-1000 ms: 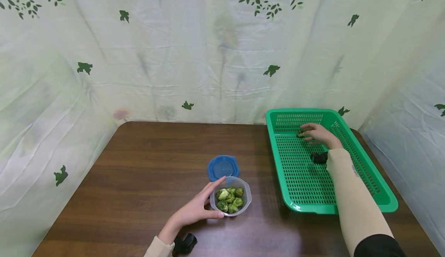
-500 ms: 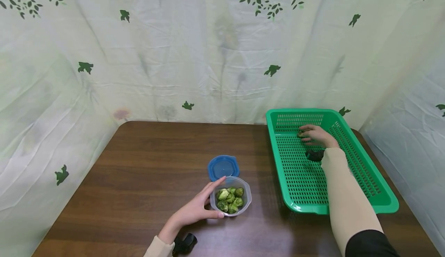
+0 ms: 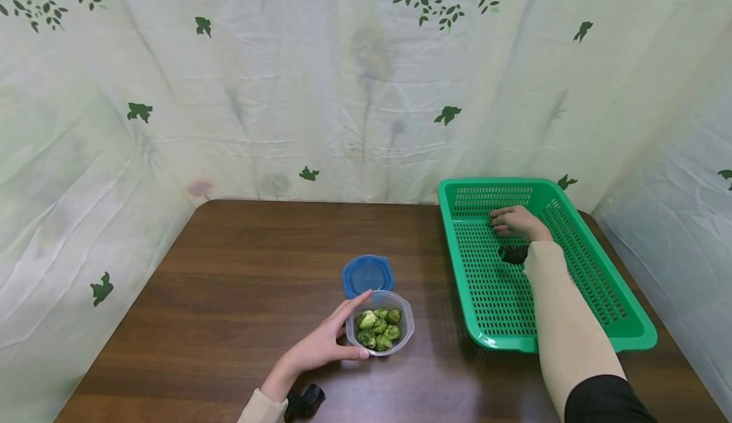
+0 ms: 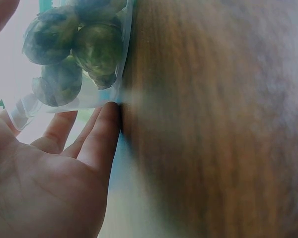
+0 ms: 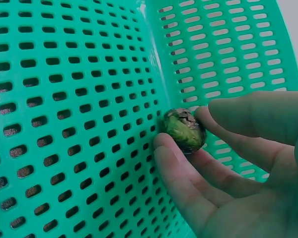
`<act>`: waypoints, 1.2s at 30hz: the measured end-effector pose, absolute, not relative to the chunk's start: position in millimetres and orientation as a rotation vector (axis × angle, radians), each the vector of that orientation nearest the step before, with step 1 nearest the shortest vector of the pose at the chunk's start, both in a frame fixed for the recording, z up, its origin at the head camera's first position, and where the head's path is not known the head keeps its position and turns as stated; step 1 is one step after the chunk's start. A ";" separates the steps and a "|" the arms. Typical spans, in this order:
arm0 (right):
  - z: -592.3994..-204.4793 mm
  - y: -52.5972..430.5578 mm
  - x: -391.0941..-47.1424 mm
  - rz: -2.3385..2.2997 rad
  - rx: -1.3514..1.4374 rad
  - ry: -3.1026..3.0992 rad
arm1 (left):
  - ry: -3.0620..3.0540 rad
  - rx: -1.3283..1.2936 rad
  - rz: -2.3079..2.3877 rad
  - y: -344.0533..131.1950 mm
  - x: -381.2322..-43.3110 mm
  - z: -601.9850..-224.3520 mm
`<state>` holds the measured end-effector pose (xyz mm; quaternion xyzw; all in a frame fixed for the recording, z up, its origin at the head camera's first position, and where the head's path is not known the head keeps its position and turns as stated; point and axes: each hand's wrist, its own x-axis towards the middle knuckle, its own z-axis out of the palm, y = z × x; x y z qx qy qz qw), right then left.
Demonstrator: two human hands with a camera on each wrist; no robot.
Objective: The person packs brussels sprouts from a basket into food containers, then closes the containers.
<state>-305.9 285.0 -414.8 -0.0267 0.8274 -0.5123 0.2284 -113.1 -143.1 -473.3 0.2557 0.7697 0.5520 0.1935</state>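
My left hand [image 3: 323,342] holds the side of a clear plastic container [image 3: 407,324], thumb along the front and fingers behind. Several green Brussels sprouts [image 3: 379,329] lie inside; the left wrist view shows some of these sprouts [image 4: 97,49] through the container wall, above my left palm [image 4: 44,183]. At the far end of the green basket [image 3: 497,302], my right hand [image 3: 517,223] is reaching down. The right wrist view shows its fingers curled round a single Brussels sprout [image 5: 185,131], low by the basket's end wall. In the head view that sprout is mostly hidden by the hand.
A blue lid [image 3: 368,275] lies on the brown wooden table [image 3: 257,270], just behind the container. The slotted basket takes up the table's right side. A pale curtain with leaf prints [image 3: 320,93] hangs behind the table.
My right hand has shifted slightly left and its fingers have drawn together round the sprout in the basket. The left hand and container have stayed in place.
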 end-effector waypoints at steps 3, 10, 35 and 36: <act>-414.9 284.6 -307.0 -1.421 -0.048 2.292 | 2.157 0.718 1.550 -142.8 -113.3 -473.4; -407.1 279.4 -303.0 -1.422 -0.017 2.335 | 2.154 0.712 1.551 -142.0 -113.4 -473.6; -383.2 282.8 -293.7 -1.475 -0.142 2.359 | 2.153 0.703 1.555 -141.2 -113.3 -474.2; -382.4 282.4 -293.3 -1.476 -0.144 2.357 | 2.153 0.704 1.555 -141.0 -113.4 -474.1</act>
